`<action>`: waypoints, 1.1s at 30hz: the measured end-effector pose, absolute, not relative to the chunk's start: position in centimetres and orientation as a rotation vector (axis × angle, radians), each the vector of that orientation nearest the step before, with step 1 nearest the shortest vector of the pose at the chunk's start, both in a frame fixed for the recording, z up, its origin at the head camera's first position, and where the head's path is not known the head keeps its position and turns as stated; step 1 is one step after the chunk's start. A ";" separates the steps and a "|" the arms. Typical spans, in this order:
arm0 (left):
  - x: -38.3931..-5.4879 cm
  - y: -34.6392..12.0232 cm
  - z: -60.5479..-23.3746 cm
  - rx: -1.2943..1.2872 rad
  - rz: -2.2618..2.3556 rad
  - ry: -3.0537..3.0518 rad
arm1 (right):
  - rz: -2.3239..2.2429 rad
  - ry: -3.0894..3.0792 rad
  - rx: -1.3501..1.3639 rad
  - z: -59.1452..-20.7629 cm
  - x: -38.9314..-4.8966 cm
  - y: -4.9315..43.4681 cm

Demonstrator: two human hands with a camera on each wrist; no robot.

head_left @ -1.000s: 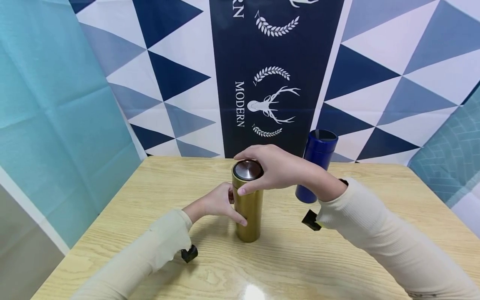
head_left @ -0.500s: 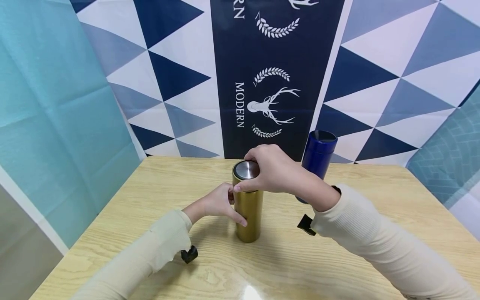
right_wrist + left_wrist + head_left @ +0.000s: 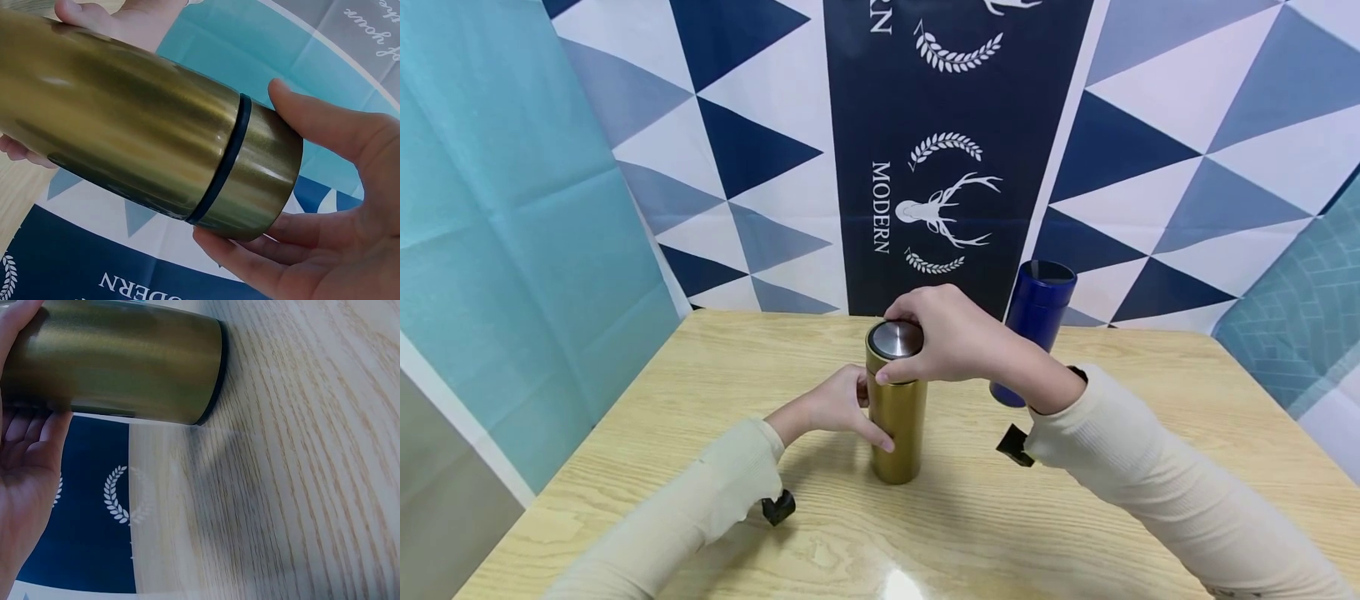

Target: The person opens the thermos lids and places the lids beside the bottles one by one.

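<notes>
A gold thermos bottle point(image 3: 898, 433) stands upright on the wooden table, its gold lid point(image 3: 265, 169) topped by a silver disc and set off from the body by a black ring. My left hand point(image 3: 842, 406) grips the body from the left, thumb across the front. From the right, my right hand point(image 3: 951, 337) holds the lid between thumb and fingers. In the left wrist view, the base of the bottle point(image 3: 150, 362) meets the wood, and the left hand point(image 3: 28, 462) wraps round its upper part. The right wrist view has the right hand point(image 3: 337, 194) curved about the lid.
A dark blue bottle point(image 3: 1037, 308) stands behind my right forearm, partly covered by it. The wooden table point(image 3: 715, 367) ends at a patterned backdrop point(image 3: 760, 150) with triangles and a deer print. Light blue cloth point(image 3: 512, 208) hangs on the left.
My right hand has turned and shifted slightly on the lid, its fingers drawing back to the right, while the right forearm moved a little left. The left hand and the bottle have stayed put.
</notes>
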State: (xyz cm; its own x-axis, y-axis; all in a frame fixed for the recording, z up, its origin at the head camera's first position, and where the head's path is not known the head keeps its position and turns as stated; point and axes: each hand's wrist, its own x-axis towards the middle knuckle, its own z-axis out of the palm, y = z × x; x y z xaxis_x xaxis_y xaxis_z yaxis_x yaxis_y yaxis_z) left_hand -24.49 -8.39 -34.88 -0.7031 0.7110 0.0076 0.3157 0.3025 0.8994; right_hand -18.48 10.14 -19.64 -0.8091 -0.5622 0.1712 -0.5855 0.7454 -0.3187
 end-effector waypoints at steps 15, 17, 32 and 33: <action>-24.7 -8.4 -34.9 0.898 1.375 2.180 | 0.537 -2.884 1.082 -19.2 -19.2 10.5; -24.7 -8.4 -35.0 0.897 1.375 2.180 | 0.527 -2.880 1.113 -19.2 -19.3 10.6; -24.6 -8.4 -34.9 0.909 1.372 2.186 | 0.518 -2.890 1.262 -18.9 -19.8 11.0; -24.6 -8.4 -34.9 0.907 1.373 2.187 | 0.516 -2.894 1.266 -18.8 -19.8 11.0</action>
